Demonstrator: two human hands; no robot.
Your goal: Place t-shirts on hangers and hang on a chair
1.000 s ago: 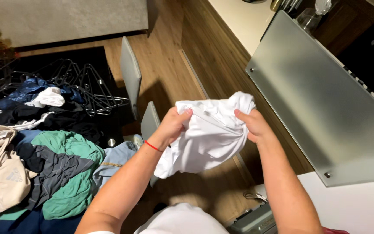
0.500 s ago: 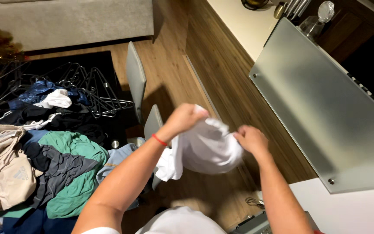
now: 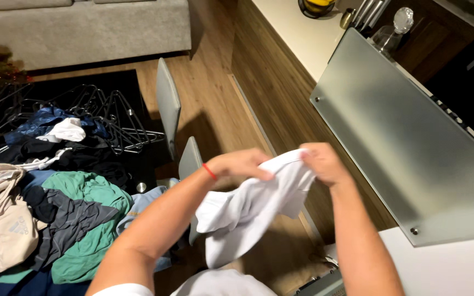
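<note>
A person's left hand [image 3: 240, 164], marked by a thin red wristband [image 3: 209, 171], and right hand [image 3: 322, 163] both pinch the upper edge of a white garment [image 3: 248, 211], fingers pressed together on bunched cloth while the rest hangs loose in mid-air below the hands. The garment hangs above the wooden floor [image 3: 215, 104], just right of two grey chair backs [image 3: 168, 104] and left of the frosted glass tabletop [image 3: 407, 142]. Left of the chairs, a heap of laundry covers a dark surface: a green shirt [image 3: 89, 219], a grey shirt [image 3: 67, 216], a beige top [image 3: 1, 230] and a small white piece [image 3: 64, 130], with a tangle of wire hangers [image 3: 105, 118] lying beyond the heap. The risks look modest but real: both holds sit close together on gathered fabric, so a slipping pinch would likely let the garment sag or fall to the floor; the dangling lower edge hangs near the closer chair back and could snag on it; and a wide swing toward the hangers might catch cloth on a hook. How tightly each hand holds cannot be judged here.
</note>
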